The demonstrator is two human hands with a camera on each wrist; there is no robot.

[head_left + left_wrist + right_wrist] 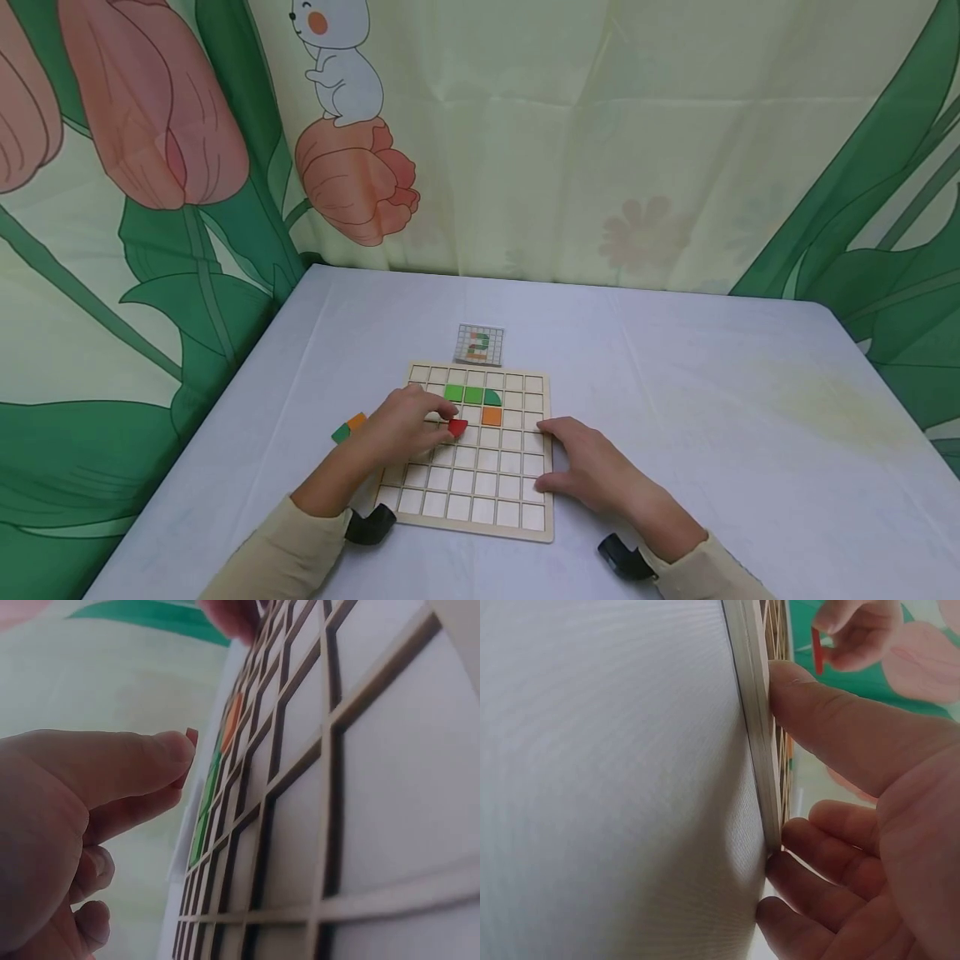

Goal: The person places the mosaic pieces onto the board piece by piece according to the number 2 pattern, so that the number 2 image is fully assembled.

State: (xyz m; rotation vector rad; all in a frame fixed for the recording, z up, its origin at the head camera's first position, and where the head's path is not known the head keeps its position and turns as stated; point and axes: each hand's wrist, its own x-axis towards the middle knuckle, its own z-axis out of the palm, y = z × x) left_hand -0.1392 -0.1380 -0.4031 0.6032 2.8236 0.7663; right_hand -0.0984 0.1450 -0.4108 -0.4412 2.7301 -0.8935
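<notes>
My left hand pinches a small red tile with a rounded side between thumb and fingers, over the wooden grid board. The left wrist view shows that tile held off the grid. In one row of the board lie two light green square tiles and a dark green tile with a curved corner. Below the curved one sits an orange square tile. My right hand rests at the board's right edge, its thumb and fingertips touching the wooden rim.
Behind the board stands a small pattern card with a coloured figure on a grid. Left of the board, partly behind my left forearm, lie a loose orange tile and a green tile. A white cloth covers the table.
</notes>
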